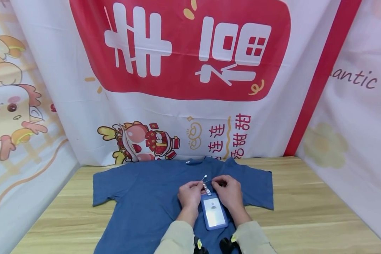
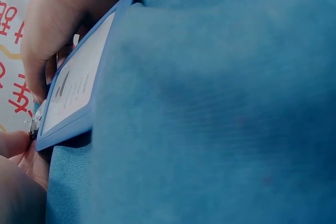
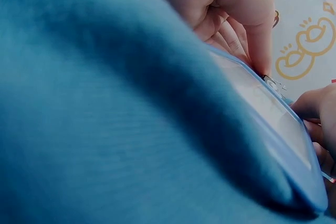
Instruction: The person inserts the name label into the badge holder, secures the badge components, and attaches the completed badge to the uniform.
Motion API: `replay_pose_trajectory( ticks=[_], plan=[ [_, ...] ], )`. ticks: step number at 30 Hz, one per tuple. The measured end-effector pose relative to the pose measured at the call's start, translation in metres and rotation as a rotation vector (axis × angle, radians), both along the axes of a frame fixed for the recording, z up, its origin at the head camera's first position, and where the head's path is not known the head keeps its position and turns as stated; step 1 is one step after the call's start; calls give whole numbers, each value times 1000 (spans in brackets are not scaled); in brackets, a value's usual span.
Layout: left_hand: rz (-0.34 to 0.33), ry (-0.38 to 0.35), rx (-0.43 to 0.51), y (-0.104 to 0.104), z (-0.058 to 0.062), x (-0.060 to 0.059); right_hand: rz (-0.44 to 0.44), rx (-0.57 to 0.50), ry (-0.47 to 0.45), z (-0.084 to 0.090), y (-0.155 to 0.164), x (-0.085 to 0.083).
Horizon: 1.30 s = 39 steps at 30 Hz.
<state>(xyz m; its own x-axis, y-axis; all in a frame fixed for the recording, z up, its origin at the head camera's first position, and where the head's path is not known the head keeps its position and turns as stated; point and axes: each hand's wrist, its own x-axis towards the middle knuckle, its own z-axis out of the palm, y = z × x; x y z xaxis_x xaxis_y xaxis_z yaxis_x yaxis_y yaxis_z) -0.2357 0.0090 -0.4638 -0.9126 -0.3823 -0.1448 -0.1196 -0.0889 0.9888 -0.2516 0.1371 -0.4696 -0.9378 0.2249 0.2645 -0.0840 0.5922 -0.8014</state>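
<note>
1. Two hands meet at the clip (image 1: 205,187) topping a badge (image 1: 213,211); left hand (image 1: 189,194) pinches it, right hand (image 1: 229,192) pinches beside it.
2. Badge lies on a blue shirt (image 1: 139,197).
3. Shirt lies flat on the bench (image 1: 308,211).

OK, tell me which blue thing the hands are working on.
The blue badge holder, not the blue T-shirt under it: both hands pinch the clip at its top.
</note>
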Motion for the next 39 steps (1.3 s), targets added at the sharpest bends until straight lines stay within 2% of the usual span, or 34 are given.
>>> replay_pose_trajectory(
  ticks=[12,24,32,39],
  plan=[
    [-11,-2,-11,0,-2,-3,17,-20,-2,1,1,1],
    [10,-13,-27,4,1,-2,50,-29,24,0,3,1],
    [-36,-32,-21,-1,2,-2,69,-17,30,0,2,2],
    [-99,-10,0,-4,2,-2,97,-8,45,-2,2,1]
  ],
)
